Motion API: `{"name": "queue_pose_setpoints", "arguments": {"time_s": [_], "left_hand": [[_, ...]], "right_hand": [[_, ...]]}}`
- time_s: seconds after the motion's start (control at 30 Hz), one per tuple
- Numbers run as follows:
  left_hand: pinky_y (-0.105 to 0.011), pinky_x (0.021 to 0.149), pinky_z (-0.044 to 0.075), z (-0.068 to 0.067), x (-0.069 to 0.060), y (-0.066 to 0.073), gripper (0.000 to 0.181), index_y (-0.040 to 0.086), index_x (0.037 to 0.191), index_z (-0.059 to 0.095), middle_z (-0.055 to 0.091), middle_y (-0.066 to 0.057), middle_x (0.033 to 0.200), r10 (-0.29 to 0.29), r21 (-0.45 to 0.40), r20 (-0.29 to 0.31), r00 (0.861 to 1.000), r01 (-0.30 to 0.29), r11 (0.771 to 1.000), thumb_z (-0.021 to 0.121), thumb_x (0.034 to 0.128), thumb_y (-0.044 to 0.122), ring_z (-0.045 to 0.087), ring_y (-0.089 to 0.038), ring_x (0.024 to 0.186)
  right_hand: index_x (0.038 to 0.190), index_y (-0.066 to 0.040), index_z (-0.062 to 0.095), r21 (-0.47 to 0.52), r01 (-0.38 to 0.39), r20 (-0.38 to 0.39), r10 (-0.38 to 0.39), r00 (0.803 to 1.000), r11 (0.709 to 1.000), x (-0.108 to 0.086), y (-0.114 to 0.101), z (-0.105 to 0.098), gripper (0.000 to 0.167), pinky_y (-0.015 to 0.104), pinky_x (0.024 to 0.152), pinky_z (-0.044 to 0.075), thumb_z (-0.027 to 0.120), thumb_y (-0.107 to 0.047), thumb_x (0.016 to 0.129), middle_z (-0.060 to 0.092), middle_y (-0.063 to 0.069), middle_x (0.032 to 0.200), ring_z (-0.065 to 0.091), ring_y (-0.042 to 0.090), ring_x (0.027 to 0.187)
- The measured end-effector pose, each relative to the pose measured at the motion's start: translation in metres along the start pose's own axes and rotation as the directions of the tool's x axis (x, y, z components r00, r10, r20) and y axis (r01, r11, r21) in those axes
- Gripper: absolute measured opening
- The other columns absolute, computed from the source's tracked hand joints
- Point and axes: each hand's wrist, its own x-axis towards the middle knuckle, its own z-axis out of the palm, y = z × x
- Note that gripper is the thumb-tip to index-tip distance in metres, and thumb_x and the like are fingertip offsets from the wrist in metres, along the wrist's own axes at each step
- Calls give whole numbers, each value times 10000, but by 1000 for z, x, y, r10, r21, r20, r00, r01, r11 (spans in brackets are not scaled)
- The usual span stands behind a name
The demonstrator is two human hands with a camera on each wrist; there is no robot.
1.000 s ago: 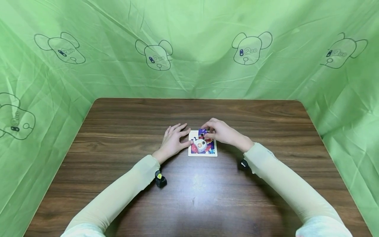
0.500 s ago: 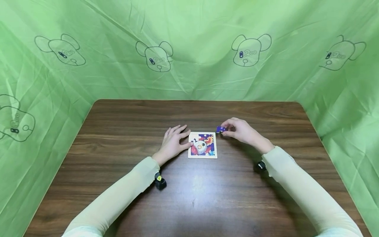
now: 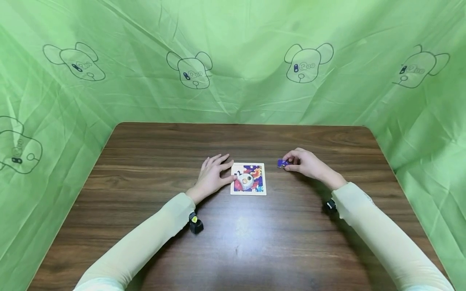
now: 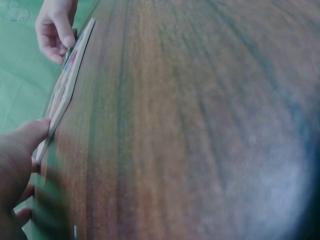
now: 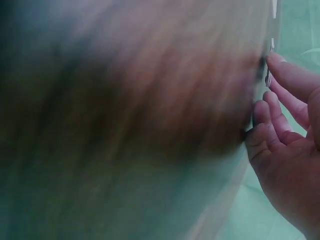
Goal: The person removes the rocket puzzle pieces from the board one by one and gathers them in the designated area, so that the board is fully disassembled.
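Note:
A square jigsaw puzzle (image 3: 250, 184) with a pale border lies in the middle of the table, its picture bright with a white figure on purple. Its upper left part shows a pale patch. My left hand (image 3: 210, 178) is at its left side with fingers spread, the thumb touching the border, as the left wrist view also shows at the board's edge (image 4: 70, 95). To the right of the puzzle, my right hand (image 3: 307, 165) pinches a small purple puzzle piece (image 3: 282, 163) between thumb and fingers, close to the tabletop. In the right wrist view the piece (image 5: 269, 79) appears edge-on.
The brown wood-grain table (image 3: 167, 141) spreads around both hands. A green cloth (image 3: 247, 97) printed with bear heads hangs behind it and along both sides. Black wrist cameras, such as the left one (image 3: 196, 225), sit under the cuffs.
My right hand has moved off the puzzle's top part to the right, carrying the purple puzzle piece away and down near the table. My left hand stays by the left border.

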Motion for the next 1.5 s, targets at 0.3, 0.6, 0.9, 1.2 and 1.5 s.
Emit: {"name": "queue_pose_setpoints", "arguments": {"time_s": [0.3,0.6,0.9,1.2,1.5], "left_hand": [[-611,1258,111,-2,-1,0,687,149,1490,590,422,-77,1642,-7,5,16,1000,7,1000,755,929,511,300,-334,1547],[-599,1262,106,-3,1,2,685,155,1500,578,414,-72,1647,-12,10,29,1000,12,1000,743,939,512,294,-327,1549],[-610,1255,113,-3,1,1,683,148,1491,588,428,-79,1638,-5,13,18,1000,5,1000,753,932,504,306,-330,1542],[-608,1255,121,-2,1,0,666,149,1488,591,432,-80,1636,-7,19,16,1000,7,1000,743,942,498,310,-326,1541],[-597,1258,103,1,1,-2,674,150,1492,585,425,-77,1640,-1,4,10,1000,1,1000,742,940,504,301,-323,1543]], "right_hand": [[1167,-84,741,30,3,9,-3,1000,1000,1,8,1,260,373,773,465,808,-157,926,617,86,990,563,208,873],[1187,-77,733,31,5,10,-5,1000,1000,0,9,-1,280,377,781,471,807,-150,927,617,88,998,568,208,878],[1178,-61,732,31,13,7,-13,1000,999,-2,4,-2,262,370,776,472,796,-108,928,621,97,994,568,217,881],[1195,-46,707,20,11,-10,-11,1000,1000,-1,2,-1,290,377,789,480,797,-119,929,635,104,1010,588,224,892],[1201,-54,710,30,73,-32,-72,997,997,4,-28,6,282,421,827,511,779,-161,949,656,95,1030,615,240,937]]}}
